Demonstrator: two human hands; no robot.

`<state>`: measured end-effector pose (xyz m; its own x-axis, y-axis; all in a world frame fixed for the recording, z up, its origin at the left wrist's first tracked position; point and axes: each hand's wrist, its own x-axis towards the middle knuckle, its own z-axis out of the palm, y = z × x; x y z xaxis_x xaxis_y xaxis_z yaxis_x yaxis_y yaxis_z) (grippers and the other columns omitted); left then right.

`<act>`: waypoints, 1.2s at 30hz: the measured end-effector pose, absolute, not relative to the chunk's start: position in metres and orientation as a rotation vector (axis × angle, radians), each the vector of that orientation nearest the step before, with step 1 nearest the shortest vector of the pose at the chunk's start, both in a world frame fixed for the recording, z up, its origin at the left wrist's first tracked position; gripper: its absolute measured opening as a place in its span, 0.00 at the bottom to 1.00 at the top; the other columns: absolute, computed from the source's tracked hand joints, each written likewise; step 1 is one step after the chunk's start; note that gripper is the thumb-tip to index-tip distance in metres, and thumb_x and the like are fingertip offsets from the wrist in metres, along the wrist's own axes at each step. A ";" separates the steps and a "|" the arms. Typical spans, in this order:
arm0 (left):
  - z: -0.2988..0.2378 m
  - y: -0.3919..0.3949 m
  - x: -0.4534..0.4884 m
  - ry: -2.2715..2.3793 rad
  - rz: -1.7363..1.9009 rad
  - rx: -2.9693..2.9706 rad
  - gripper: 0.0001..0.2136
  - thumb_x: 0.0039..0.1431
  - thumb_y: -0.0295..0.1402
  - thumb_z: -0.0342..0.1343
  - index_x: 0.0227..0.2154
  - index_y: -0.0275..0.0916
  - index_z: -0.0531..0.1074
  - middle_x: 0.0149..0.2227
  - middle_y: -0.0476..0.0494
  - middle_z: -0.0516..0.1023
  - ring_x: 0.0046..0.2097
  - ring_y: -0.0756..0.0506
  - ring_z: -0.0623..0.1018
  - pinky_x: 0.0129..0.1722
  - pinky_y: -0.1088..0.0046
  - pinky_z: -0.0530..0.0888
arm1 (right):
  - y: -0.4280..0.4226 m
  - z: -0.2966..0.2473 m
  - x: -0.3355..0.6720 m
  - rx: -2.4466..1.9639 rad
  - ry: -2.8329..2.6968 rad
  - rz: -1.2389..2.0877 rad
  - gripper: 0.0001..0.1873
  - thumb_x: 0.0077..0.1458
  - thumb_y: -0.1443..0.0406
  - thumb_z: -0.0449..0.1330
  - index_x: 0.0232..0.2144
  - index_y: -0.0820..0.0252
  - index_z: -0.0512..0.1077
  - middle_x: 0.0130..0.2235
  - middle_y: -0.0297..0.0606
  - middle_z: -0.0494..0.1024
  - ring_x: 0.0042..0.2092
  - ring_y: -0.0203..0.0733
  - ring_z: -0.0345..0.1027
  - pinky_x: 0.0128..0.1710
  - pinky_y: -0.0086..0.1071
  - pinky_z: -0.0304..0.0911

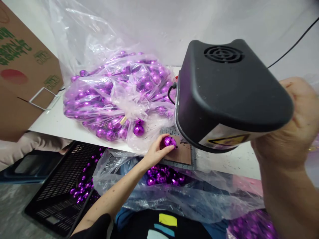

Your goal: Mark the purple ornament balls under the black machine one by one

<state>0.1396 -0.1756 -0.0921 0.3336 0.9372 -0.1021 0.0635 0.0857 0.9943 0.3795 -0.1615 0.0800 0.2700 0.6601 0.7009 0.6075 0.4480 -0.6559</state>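
A shiny purple mirror-ball bauble (169, 142) is held between the thumb and fingers of my left hand (157, 148). It sits over a brown board (180, 156) on a dark grey mat (195, 162), with dark specks scattered around. Close to the camera, a bulky black device (231, 89) with a round fan grille and a yellow warning label covers part of the table. My right hand (296, 122) is closed at its right side, gripping it; the fingertips are hidden behind the housing.
A clear plastic bag (129, 96) full of purple baubles lies at the back left. Below the table edge, another plastic sheet (199, 196) with baubles covers my lap. A black crate (57, 189) holding small purple balls stands lower left, and a cardboard box (27, 76) rises above it.
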 end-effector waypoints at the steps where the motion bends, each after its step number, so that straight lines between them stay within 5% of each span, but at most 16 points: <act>1: -0.094 -0.176 0.143 1.057 0.857 1.397 0.26 0.58 0.44 0.63 0.56 0.39 0.69 0.51 0.39 0.77 0.52 0.40 0.76 0.55 0.60 0.72 | -0.161 0.080 0.379 -1.215 -1.392 0.048 0.18 0.59 0.57 0.59 0.28 0.69 0.68 0.26 0.33 0.63 0.32 0.19 0.56 0.30 0.17 0.51; 12: -0.097 -0.178 0.165 1.109 0.811 2.128 0.22 0.61 0.37 0.59 0.57 0.39 0.68 0.55 0.36 0.74 0.57 0.36 0.72 0.60 0.53 0.68 | -0.161 0.079 0.380 -1.230 -1.385 0.048 0.20 0.60 0.54 0.58 0.29 0.68 0.70 0.28 0.35 0.64 0.32 0.21 0.57 0.29 0.17 0.51; 23: -0.091 -0.176 0.174 1.106 0.687 1.988 0.20 0.57 0.37 0.61 0.53 0.44 0.71 0.54 0.40 0.76 0.60 0.36 0.70 0.68 0.47 0.56 | -0.162 0.081 0.379 -1.226 -1.389 0.039 0.23 0.60 0.51 0.57 0.28 0.69 0.69 0.27 0.34 0.64 0.33 0.20 0.58 0.31 0.17 0.52; 27: -0.092 -0.175 0.175 1.130 0.708 1.930 0.22 0.56 0.37 0.62 0.54 0.46 0.69 0.52 0.42 0.77 0.59 0.36 0.71 0.67 0.48 0.59 | -0.161 0.081 0.379 -1.205 -1.383 0.047 0.23 0.60 0.51 0.58 0.28 0.69 0.69 0.27 0.34 0.63 0.34 0.20 0.58 0.32 0.18 0.52; 36: -0.091 -0.172 0.177 1.162 0.668 2.036 0.16 0.55 0.37 0.62 0.46 0.40 0.71 0.47 0.40 0.76 0.55 0.37 0.71 0.70 0.46 0.51 | -0.178 0.073 0.377 -1.222 -1.445 -0.075 0.22 0.63 0.51 0.53 0.33 0.65 0.72 0.27 0.34 0.64 0.32 0.21 0.57 0.30 0.20 0.52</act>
